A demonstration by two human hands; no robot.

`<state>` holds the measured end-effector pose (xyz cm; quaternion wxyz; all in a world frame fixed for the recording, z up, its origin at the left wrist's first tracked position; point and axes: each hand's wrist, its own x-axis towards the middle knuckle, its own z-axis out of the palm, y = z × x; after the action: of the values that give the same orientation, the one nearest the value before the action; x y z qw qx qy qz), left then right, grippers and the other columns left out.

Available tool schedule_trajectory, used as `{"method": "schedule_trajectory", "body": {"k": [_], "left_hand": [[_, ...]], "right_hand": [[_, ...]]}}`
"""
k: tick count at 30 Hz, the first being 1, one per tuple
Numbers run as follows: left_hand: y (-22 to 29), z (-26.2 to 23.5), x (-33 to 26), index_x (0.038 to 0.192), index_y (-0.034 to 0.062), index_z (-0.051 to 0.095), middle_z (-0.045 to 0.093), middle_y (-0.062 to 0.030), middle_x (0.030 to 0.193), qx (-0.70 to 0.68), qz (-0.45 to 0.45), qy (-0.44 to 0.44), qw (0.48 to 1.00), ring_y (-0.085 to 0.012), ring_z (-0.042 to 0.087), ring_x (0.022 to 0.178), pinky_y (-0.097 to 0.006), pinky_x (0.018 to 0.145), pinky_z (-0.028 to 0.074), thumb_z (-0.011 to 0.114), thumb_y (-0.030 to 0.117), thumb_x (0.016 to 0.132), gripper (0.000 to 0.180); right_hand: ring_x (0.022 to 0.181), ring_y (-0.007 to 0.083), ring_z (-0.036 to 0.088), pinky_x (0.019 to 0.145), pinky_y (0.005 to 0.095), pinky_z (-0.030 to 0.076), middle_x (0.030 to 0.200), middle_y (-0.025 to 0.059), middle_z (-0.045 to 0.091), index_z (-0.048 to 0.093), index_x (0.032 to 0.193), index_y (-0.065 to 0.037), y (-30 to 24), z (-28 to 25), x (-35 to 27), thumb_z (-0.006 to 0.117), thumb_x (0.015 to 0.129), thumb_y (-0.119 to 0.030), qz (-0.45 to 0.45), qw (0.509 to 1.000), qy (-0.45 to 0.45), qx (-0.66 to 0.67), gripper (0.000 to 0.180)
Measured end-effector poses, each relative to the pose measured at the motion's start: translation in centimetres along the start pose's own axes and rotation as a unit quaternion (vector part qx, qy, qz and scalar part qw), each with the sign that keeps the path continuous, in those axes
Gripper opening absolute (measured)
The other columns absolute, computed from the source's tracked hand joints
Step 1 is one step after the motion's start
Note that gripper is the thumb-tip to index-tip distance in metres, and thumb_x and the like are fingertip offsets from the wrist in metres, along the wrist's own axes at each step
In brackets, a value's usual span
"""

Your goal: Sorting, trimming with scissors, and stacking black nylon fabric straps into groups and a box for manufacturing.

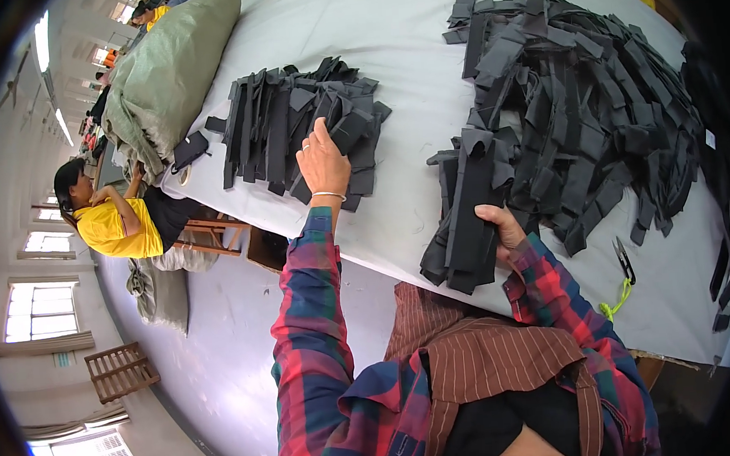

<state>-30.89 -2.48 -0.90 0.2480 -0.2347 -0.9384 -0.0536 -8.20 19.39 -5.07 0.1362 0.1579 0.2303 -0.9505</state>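
My left hand [323, 165] reaches over the smaller pile of dark grey fabric strips [278, 141] on the white-covered table. Its fingers are apart and partly stretched out, touching or just above the strips; I see nothing clearly gripped. A folded strip [351, 130] lies just right of the fingertips. At the near table edge, my right hand [503, 232] is closed around the side of a bundle of dark fabric strips [468, 213], thumb on top and other fingers hidden. A large heap of similar strips [575, 106] spreads to the right.
Thread snips [624, 261] with a yellow-green cord lie near the right front edge. A dark pouch-like object [189, 151] lies at the table's left edge, beside a large greenish sack [173, 72]. A person in yellow [122, 222] sits at left. More dark strips [717, 181] hang at far right.
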Motion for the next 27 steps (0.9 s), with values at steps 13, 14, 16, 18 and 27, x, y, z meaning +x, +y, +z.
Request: {"method": "schedule_trajectory", "body": {"k": [13,14,16,18,27], "left_hand": [[7.6,-8.9,-7.1,0.118,-0.0069,0.048,0.057,-0.0161,0.103,-0.582,-0.206,-0.254,0.745,-0.0218,0.054,0.095,-0.031,0.087,0.042,0.049,0.044,0.091,0.058],[9.3,-7.3,-8.7,0.121,-0.0082,0.046,0.056,-0.0204,0.106,-0.508,-0.148,-0.215,0.821,-0.0264,0.053,0.1,-0.033,0.091,0.039,0.044,0.045,0.092,0.06],[13.9,-7.3,-9.1,0.124,-0.0096,0.042,0.048,-0.0262,0.119,-0.412,-0.187,-0.197,0.87,-0.0351,0.046,0.113,-0.036,0.098,0.034,0.039,0.04,0.095,0.058],[13.8,-5.2,-9.2,0.126,-0.0089,0.04,0.044,-0.026,0.125,-0.431,-0.198,-0.202,0.857,-0.0363,0.041,0.118,-0.036,0.101,0.031,0.036,0.036,0.095,0.055],[14.7,-4.0,-11.0,0.132,-0.0047,0.036,0.033,-0.023,0.139,-0.616,-0.164,-0.17,0.751,-0.0324,0.031,0.131,-0.034,0.107,0.024,0.031,0.02,0.097,0.043]], "right_hand": [[0.084,0.0185,0.062,0.078,0.0325,0.052,0.096,0.0092,0.061,0.052,0.113,0.0,1.1,3.2,0.7,0.064,0.077,-0.011,-0.075,0.993,0.045,-0.078,0.039],[0.084,0.0165,0.061,0.076,0.0303,0.051,0.094,0.007,0.061,0.052,0.113,-0.002,1.4,4.1,0.9,0.065,0.077,-0.01,-0.098,0.987,0.049,-0.121,0.039],[0.092,0.0149,0.058,0.08,0.0284,0.047,0.1,0.0053,0.059,0.05,0.117,-0.003,1.6,3.9,0.6,0.066,0.079,-0.015,-0.13,0.982,0.039,-0.132,0.043],[0.099,0.0144,0.054,0.085,0.0284,0.045,0.108,0.0039,0.056,0.046,0.123,-0.004,1.0,3.7,-0.1,0.067,0.081,-0.022,-0.116,0.988,0.042,-0.097,0.05],[0.093,0.0142,0.056,0.082,0.0263,0.046,0.106,0.0062,0.056,0.045,0.121,-0.003,0.6,4.8,-0.6,0.07,0.077,-0.014,-0.151,0.969,0.047,-0.19,0.051]]}}
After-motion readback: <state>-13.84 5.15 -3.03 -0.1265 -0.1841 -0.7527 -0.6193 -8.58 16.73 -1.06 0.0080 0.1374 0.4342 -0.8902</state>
